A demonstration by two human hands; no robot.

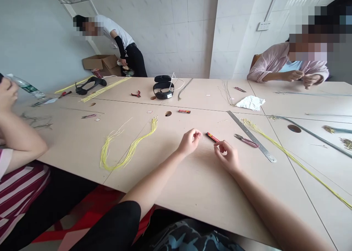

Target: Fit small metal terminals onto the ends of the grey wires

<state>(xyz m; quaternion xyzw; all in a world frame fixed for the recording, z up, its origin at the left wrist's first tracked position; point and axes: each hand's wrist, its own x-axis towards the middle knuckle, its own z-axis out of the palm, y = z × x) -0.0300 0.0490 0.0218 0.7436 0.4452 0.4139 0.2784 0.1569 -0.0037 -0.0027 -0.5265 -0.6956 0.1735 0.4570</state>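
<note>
Above the table, my left hand is closed in a pinch, and a short, thin pale strand shows at its fingertips. A little to its right, my right hand also has thumb and fingers pinched together; whatever they hold is too small to make out. Just beyond the right fingertips lies a small red and black box. Thread snips with pink handles rest beside a steel ruler. Left of my hands a bundle of yellow cords curves across the tabletop.
More yellow cords and grey-green cords stretch along the right. Farther back are a crumpled white paper, another red box, a black headset and red pliers. Co-workers sit at left and right; another person bends behind.
</note>
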